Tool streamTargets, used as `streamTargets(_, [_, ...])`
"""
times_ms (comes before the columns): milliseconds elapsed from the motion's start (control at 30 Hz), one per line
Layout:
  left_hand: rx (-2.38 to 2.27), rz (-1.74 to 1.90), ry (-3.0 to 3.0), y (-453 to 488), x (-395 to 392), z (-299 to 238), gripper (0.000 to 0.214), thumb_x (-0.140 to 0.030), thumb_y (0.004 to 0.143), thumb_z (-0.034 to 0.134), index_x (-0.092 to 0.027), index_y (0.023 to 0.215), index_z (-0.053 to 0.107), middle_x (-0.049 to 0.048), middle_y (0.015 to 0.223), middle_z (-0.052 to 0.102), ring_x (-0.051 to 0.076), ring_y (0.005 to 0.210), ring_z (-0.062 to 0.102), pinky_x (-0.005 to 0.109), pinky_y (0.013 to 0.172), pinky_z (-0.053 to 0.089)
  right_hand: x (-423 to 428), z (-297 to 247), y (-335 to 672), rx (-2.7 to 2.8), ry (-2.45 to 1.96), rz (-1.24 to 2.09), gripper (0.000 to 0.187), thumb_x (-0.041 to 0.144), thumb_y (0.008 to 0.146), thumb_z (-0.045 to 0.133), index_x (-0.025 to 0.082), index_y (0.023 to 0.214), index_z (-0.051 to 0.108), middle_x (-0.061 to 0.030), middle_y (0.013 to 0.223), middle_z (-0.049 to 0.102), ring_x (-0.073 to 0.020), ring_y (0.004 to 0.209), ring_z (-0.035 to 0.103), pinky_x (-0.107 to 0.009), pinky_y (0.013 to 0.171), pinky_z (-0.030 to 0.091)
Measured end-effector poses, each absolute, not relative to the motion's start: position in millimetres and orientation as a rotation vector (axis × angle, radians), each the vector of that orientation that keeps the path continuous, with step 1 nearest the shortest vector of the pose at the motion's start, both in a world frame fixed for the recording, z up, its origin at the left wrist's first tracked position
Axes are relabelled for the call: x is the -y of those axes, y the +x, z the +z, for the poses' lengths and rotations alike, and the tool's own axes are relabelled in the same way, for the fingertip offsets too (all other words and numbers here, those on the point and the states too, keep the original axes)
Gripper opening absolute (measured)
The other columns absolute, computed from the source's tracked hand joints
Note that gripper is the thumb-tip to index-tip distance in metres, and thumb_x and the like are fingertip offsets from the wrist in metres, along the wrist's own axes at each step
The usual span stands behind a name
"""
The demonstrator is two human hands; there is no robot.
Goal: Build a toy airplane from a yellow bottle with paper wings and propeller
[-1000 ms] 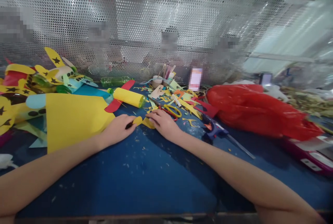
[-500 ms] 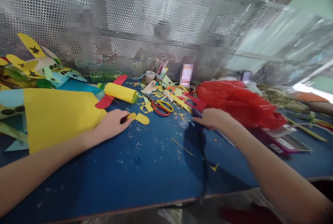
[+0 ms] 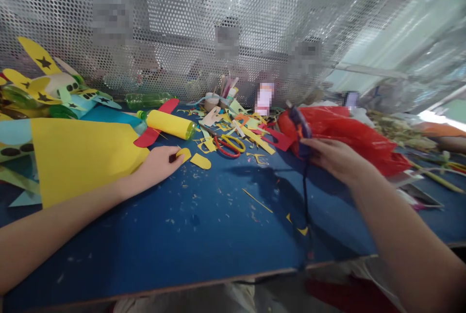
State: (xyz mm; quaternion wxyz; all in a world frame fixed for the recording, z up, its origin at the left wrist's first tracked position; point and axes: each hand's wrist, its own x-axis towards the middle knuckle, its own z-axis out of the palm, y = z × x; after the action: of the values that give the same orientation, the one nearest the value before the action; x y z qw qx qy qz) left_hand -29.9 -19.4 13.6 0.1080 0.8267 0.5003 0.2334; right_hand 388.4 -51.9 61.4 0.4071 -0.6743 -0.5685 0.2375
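My left hand rests on the blue table, its fingers closed on a small yellow paper piece with a rounded end. Just right of it lies a similar yellow paper tab, flat on the table. My right hand grips a dark purple-blue glue gun, raised above the tabletop with its tip pointing up and away. From its lower end a black cord hangs down to the table's front edge. A bottle wrapped in yellow paper, with red paper wings, lies beyond my left hand.
Scissors with red and yellow handles lie before a heap of paper scraps. Behind my right hand spreads a red plastic bag. A large yellow sheet covers the left side, with paper-decorated bottles behind. A perforated metal screen closes the back.
My right hand has lifted the glue gun from the table and moved right, tipping it upright. My left hand stays put with the yellow paper piece.
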Motion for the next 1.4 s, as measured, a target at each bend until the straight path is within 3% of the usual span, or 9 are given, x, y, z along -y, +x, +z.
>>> streamTargets(100, [-1.515,0.734,2.316,-29,12,11,0.029,-0.037,0.085,0.048,-0.018,0.066,0.057,0.0007,0.061,0.058,0.015,0.057,0.051,0.025,0.054,0.032,37,83,353,1.072,-1.515,0.84,0.016,0.032,0.065,0.069,0.025,0.068,0.055,-0.0024,0.063,0.057,-0.0178,0.058,0.056,-0.03,0.051,0.049])
streamTargets(200, [-1.548,0.767,2.213,-28,8,10,0.03,-0.037,0.083,0.05,-0.018,0.061,0.054,0.0002,0.059,0.055,0.015,0.057,0.05,0.026,0.054,0.033,21,89,299,1.064,-1.261,1.103,0.008,0.026,0.069,0.061,0.022,0.076,0.059,0.0,0.064,0.054,-0.0115,0.056,0.051,-0.023,0.05,0.045])
streamTargets(267, [-1.536,0.799,2.148,-28,8,8,0.028,-0.037,0.082,0.05,-0.017,0.062,0.055,0.0003,0.06,0.056,0.015,0.059,0.051,0.026,0.055,0.035,14,79,263,1.087,-1.25,1.064,0.007,0.024,0.068,0.062,0.02,0.07,0.056,0.002,0.061,0.053,-0.0086,0.053,0.049,-0.021,0.05,0.044])
streamTargets(400, [-1.454,0.845,2.065,-30,8,5,0.021,-0.034,0.08,0.053,-0.017,0.07,0.061,0.0003,0.067,0.061,0.016,0.064,0.055,0.026,0.058,0.039,20,45,211,1.399,-1.165,1.049,0.019,0.034,0.072,0.065,0.02,0.083,0.059,0.0004,0.074,0.063,-0.0125,0.065,0.058,-0.026,0.062,0.049])
streamTargets(533, [-1.449,0.85,2.075,-31,6,1,0.018,-0.032,0.078,0.057,-0.018,0.067,0.059,-0.001,0.064,0.059,0.015,0.062,0.054,0.026,0.057,0.039,41,23,199,1.682,-1.26,1.005,0.032,0.048,0.079,0.06,0.02,0.092,0.057,-0.0012,0.073,0.061,-0.0149,0.063,0.055,-0.03,0.062,0.046])
streamTargets(800, [-1.394,0.843,2.079,-30,2,-2,0.016,-0.033,0.077,0.064,-0.017,0.08,0.063,0.0005,0.073,0.064,0.015,0.067,0.057,0.027,0.062,0.043,52,15,202,1.824,-1.438,0.971,0.052,0.066,0.084,0.046,0.018,0.068,0.057,-0.0002,0.056,0.052,-0.0113,0.05,0.048,-0.024,0.048,0.039])
streamTargets(1067, [-1.466,0.805,2.126,-26,0,2,0.016,-0.031,0.081,0.061,-0.016,0.085,0.064,0.0015,0.075,0.064,0.016,0.068,0.058,0.027,0.066,0.045,58,21,197,1.877,-1.576,1.122,0.05,0.065,0.082,0.051,0.019,0.063,0.052,0.0015,0.045,0.053,-0.0111,0.038,0.051,-0.023,0.042,0.043])
streamTargets(1400, [-1.341,0.855,2.107,-28,-2,-5,0.017,-0.032,0.081,0.06,-0.017,0.089,0.066,0.0039,0.084,0.07,0.017,0.074,0.063,0.027,0.069,0.048,55,17,195,1.941,-1.594,1.123,0.05,0.066,0.083,0.049,0.019,0.065,0.053,0.0015,0.045,0.055,-0.0116,0.038,0.054,-0.023,0.043,0.043])
